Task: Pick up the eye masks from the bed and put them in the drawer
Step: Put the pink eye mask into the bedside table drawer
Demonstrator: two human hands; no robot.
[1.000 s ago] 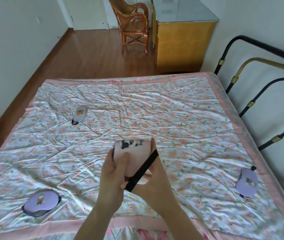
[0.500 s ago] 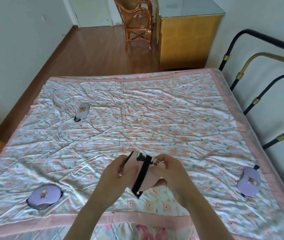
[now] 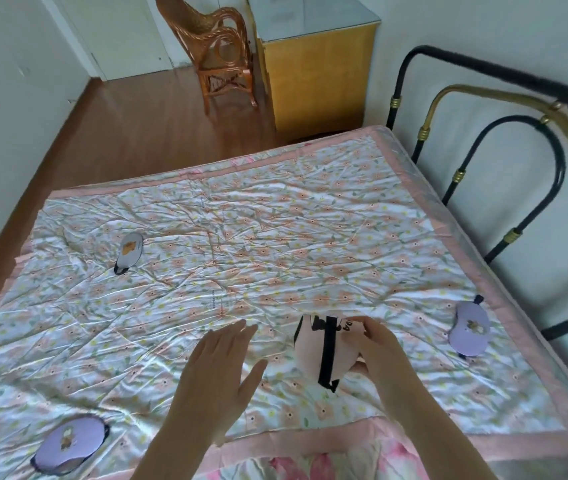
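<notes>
**Pink eye mask in hand above a flowered bed**

A bed (image 3: 310, 220) fills the view, spread with a crumpled floral quilt (image 3: 275, 244) of small peach blossoms on white, edged in a pink border. A black and brass metal bed frame (image 3: 483, 161) curves along its right side. Beyond the far edge, on a brown wood floor (image 3: 144, 126), stand a yellow wooden cabinet (image 3: 320, 81) with a glass top and, just beside it, a wicker chair (image 3: 220, 60).

Over the near middle of the quilt, the person's right hand (image 3: 376, 344) is closed on a folded pink eye mask (image 3: 313, 348), fingers pinching its right edge. The mask is pale pink with black lettering near its top, and a black elastic strap runs down its face to a loop at the bottom. The left hand (image 3: 220, 372) is held beside it, apart from the mask, palm down with fingers spread and holding nothing.

Three more masks lie on the quilt, well apart: a lilac eye mask (image 3: 71, 441) with a small brown motif near the lower left corner, another lilac mask (image 3: 471, 327) with a like motif near the right border, and a grey eye mask (image 3: 130, 251) with an orange motif and black strap toward the far left.
</notes>
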